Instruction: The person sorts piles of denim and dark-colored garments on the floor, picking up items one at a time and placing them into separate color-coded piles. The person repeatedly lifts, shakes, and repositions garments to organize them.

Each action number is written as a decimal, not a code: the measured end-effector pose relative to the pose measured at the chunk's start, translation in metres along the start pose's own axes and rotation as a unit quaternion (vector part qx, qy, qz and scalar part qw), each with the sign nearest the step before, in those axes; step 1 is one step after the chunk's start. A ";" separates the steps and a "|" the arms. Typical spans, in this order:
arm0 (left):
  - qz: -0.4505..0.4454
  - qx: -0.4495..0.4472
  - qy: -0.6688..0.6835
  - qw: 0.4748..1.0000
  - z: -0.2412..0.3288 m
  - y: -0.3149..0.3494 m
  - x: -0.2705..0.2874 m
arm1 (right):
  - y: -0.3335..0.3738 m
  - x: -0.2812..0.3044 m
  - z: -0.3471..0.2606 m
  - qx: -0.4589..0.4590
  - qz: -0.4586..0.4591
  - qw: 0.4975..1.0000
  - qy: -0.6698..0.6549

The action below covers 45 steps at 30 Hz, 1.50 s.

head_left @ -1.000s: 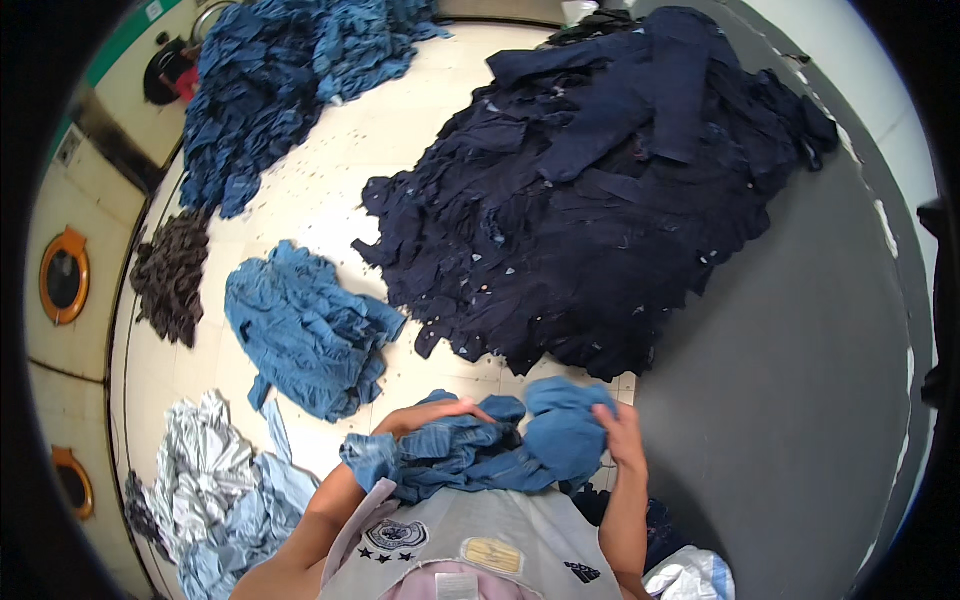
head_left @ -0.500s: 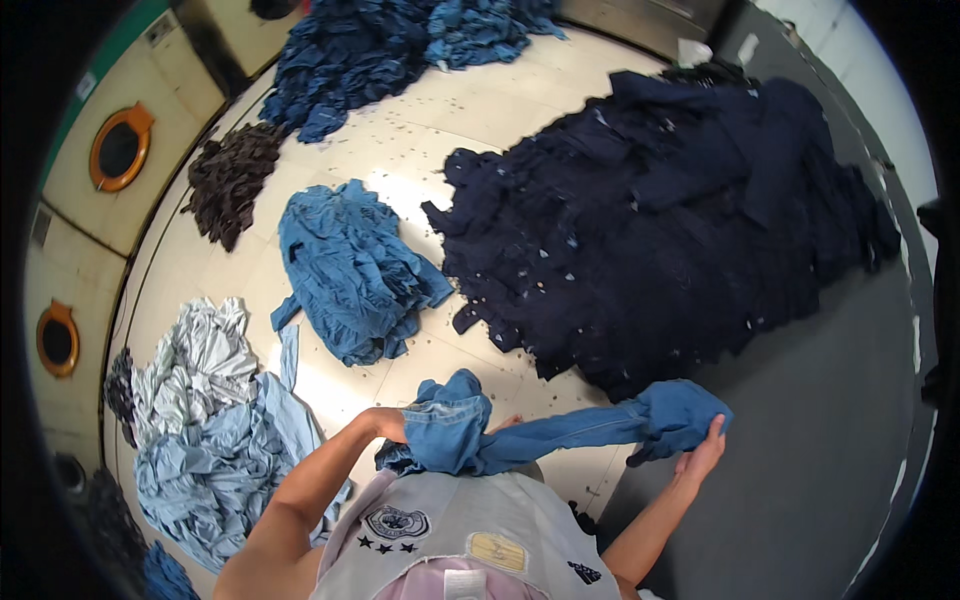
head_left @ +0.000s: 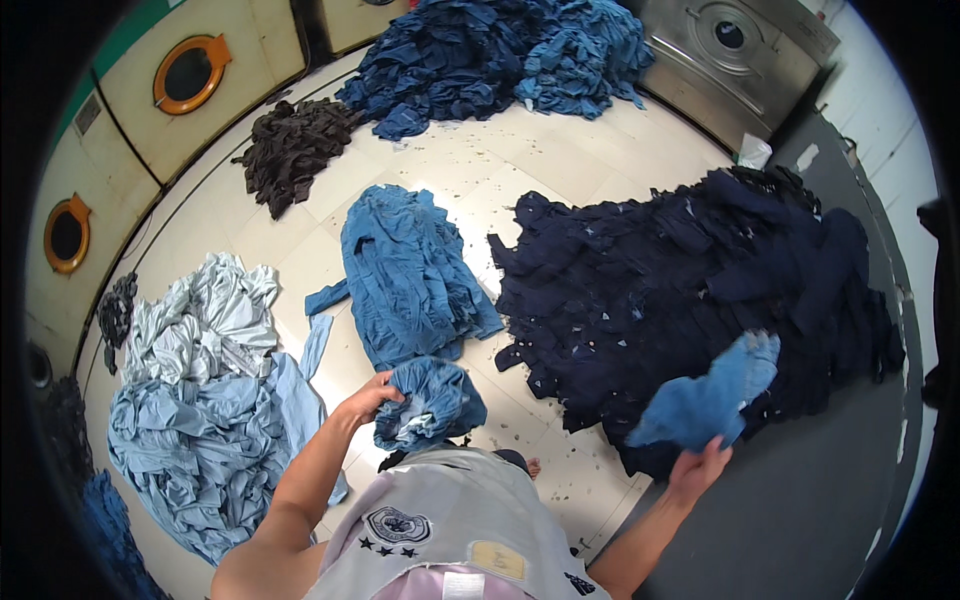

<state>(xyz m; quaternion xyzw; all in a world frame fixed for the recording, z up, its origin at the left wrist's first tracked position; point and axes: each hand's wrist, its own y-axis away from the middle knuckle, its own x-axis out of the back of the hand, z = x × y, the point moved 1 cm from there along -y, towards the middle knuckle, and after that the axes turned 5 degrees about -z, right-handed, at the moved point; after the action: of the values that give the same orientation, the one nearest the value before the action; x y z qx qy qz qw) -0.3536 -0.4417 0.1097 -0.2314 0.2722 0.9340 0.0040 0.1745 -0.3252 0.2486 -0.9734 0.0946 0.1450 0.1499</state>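
A bunched blue denim garment (head_left: 432,402) hangs in front of my body. My left hand (head_left: 376,394) grips its left edge, with fingers closed on the cloth. Pale fabric shows in its gathered opening. Off to the right, a lighter blue denim piece (head_left: 695,405) is spread in the air, slightly blurred, over the edge of the dark navy pile (head_left: 670,290). My right hand (head_left: 700,468) has its fingers at the lower edge of that piece, apparently pinching it. No cloth visibly joins the two denim parts.
A blue garment stack (head_left: 410,270) lies ahead. Pale blue (head_left: 200,450) and whitish clothes (head_left: 205,315) are heaped at left. Farther off are a dark brown heap (head_left: 295,150) and blue heaps (head_left: 440,65). Front-loading machines (head_left: 210,120) line the left; scraps litter the tiled floor (head_left: 440,165).
The denim stretched between my hands now shows as two apart pieces. The right one has swung up and flared out over the navy pile. My view has shifted, showing more machines.
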 end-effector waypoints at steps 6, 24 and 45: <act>-0.040 -0.100 0.155 0.982 0.038 0.007 -0.021 | 0.055 -0.129 0.020 -0.237 -0.579 0.778 -0.056; -0.082 -0.052 -0.158 0.983 0.038 0.014 -0.051 | 0.047 -0.220 0.120 -0.206 -0.492 0.817 0.219; 0.080 -0.261 -0.535 0.799 0.009 -0.016 -0.274 | 0.031 -0.125 0.173 -0.417 -0.310 0.831 -0.202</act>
<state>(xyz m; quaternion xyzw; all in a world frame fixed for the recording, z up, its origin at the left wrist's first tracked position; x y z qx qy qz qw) -0.1106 -0.3905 0.2275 0.3357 -0.0096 0.9418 0.0136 0.0057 -0.2808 0.1212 -0.8709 -0.3137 0.3098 -0.2170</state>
